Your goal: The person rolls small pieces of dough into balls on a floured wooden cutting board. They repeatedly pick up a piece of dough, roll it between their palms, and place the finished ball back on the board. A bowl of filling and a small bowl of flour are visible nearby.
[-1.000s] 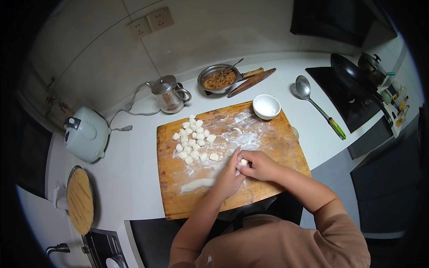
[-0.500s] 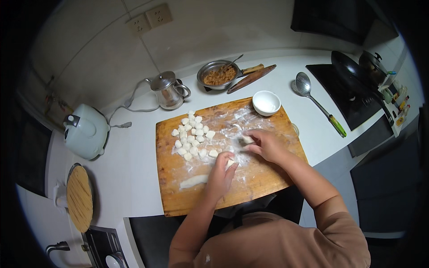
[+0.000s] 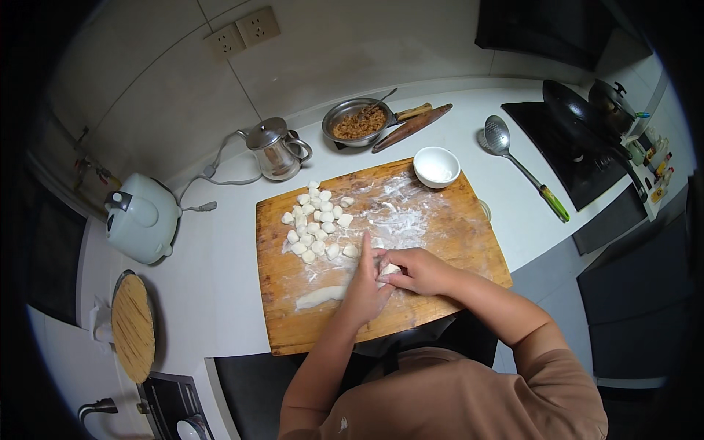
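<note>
Currently I am pinching a dough piece (image 3: pixel 389 270) between right hand (image 3: pixel 414 270) and flat, unclenched left hand (image 3: pixel 364 287) on the floured board (image 3: pixel 455 242), risking sticking, or nudging the dough log (image 3: pixel 320 297) just beside.

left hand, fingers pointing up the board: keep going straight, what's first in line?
Probably the flour patch on the cutting board, then the white bowl. The left hand points up and slightly right; the dough pieces sit left of that line. Depth is unclear.
</note>
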Demonstrator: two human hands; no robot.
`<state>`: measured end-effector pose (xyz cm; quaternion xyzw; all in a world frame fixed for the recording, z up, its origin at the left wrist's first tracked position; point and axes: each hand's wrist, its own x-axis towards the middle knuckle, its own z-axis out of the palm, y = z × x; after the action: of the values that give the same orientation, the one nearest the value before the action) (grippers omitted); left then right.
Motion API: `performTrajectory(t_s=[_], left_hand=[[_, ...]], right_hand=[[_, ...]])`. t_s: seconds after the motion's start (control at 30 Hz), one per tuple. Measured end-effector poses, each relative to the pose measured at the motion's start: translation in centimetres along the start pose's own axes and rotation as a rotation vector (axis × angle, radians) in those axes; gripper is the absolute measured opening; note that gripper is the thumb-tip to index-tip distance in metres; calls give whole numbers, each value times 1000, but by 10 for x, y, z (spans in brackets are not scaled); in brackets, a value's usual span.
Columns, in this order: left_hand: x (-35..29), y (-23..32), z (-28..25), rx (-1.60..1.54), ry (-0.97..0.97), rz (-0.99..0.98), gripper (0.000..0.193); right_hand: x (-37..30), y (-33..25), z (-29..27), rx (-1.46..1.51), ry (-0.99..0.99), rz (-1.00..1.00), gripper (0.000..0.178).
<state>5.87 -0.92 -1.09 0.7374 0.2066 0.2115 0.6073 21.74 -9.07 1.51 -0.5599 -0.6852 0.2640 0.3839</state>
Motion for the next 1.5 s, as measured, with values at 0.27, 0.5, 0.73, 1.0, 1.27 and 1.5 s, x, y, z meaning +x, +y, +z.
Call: performTrajectory(t_s=[0.27,0.5,0.73,1.0,1.27,1.5], left_hand=[[-2,24,-6,390,-12,-117,33],[-7,5,-7,220,55,-79,19],[-6,11,-5,180,169,66,63],[-4,-8,-4,72,134,106,111],[-5,-3,-14,141,38,-6,64],[-10,19,-17,362,38,-46,19]], right_hand=[[3,-11,-1,21,172,33,21],[9,-1,-9,-123,250,1,25],[12,13,-30,-289,305,-29,37],[16,-29,-2,-57,-6,133,28],[14,-12,10,-33,82,7,20],[13,-10,4,-85,205,-65,17]])
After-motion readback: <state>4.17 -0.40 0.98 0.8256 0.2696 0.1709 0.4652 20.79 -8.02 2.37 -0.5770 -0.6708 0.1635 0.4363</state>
